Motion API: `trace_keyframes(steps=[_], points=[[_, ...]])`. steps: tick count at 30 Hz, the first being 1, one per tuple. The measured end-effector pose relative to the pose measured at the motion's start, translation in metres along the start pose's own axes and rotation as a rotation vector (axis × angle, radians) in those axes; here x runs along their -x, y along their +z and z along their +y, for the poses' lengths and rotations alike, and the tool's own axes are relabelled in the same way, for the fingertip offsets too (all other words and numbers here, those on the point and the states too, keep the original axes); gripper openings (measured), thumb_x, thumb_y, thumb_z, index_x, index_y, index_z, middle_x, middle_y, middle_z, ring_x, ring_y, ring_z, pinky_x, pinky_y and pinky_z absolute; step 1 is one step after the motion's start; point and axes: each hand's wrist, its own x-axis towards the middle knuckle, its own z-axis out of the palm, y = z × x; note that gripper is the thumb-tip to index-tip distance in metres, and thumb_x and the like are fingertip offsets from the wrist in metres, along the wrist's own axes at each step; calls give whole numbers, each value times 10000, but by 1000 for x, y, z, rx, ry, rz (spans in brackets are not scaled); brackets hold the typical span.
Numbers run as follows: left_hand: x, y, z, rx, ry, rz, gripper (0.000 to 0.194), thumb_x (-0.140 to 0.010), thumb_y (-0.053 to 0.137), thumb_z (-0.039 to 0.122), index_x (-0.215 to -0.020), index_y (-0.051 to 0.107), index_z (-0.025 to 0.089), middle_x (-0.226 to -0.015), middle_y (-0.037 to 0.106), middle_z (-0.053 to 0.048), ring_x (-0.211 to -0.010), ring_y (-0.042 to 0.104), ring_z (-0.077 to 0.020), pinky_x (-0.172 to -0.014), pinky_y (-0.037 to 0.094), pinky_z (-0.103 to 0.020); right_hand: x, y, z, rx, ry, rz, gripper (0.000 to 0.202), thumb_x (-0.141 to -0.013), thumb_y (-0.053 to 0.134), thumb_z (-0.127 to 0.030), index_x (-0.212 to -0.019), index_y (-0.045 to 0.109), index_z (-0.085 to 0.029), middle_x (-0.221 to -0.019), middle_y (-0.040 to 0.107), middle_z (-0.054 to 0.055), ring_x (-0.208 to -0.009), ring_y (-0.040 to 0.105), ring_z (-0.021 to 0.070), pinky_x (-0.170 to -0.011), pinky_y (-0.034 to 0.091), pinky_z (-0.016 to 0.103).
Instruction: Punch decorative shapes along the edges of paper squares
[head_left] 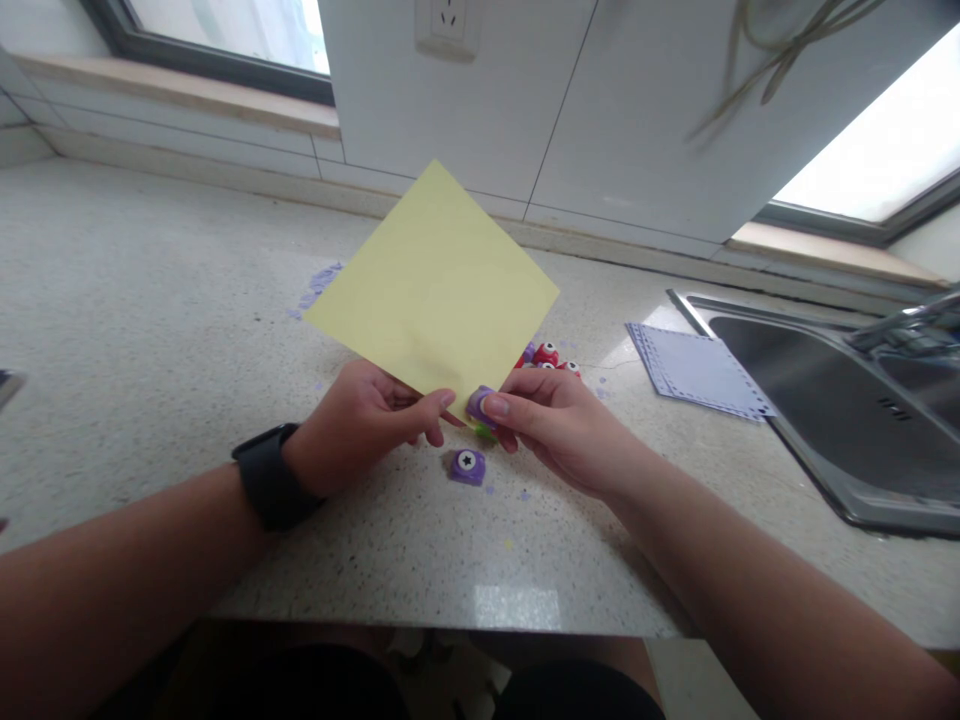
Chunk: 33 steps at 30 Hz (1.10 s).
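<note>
A yellow sheet of paper (442, 280) is held up above the counter with one corner toward me. My left hand (382, 405) pinches its near left edge between thumb and fingers. In my right hand (555, 420) is a purple craft punch (480, 404), gripped between thumb and fingers at the paper's near corner. A bit of green shows just under that punch. Below the hands, a second purple punch (468, 466) with a star on its white button sits on the counter. Several red and purple punches (547, 354) lie behind my right hand, partly hidden by it and the paper.
A stack of lilac paper sheets (697, 370) with punched edges lies at the right, by the steel sink (862, 430). Lilac paper scraps (319, 285) are scattered on the speckled counter (150, 330). A wall socket (448, 25) is at the back.
</note>
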Motion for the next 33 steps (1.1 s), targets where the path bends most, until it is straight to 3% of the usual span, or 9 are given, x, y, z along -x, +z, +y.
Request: trace_keyframes(steps=[33], points=[[0,-1,-4,9,-12,39,283,-811,679,265,-540,702,190,-533,711,6,-452,600,-89,-452,496,-160,2,-6,0,-20,-12,4,167,-829,796,-329,-816,738,-173,-752,640,2,-635,526,107,-561,407,249]])
